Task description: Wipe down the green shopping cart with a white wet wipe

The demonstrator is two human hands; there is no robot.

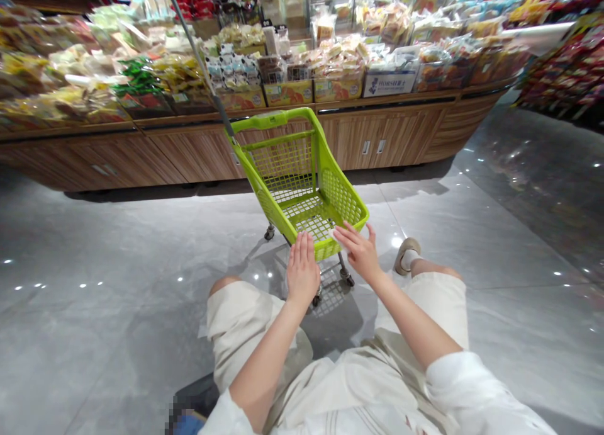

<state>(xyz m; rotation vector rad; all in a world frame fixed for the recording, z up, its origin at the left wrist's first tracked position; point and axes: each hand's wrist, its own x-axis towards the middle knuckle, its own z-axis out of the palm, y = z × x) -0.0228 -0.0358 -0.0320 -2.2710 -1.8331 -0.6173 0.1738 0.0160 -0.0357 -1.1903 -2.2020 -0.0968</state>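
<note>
A small lime-green shopping cart (343,189) stands on the floor in front of me, its mesh bottom showing. My left hand (303,269) is at the cart's near rim, fingers stretched out flat and side by side. To its right, my right hand (359,251) reaches over the near right corner with fingers extended and the thumb apart. Whether either hand touches the rim I cannot tell. A small white patch shows by the right fingertips, too small to name. A grey pole (198,57) rises from the cart's far left corner.
Behind the cart runs a wooden display counter (391,129) heaped with packaged snacks, with a white box (389,81) among them. Red packets (566,76) hang at the far right. Glossy grey tiles (141,252) cover the floor. My knees flank the cart's near end.
</note>
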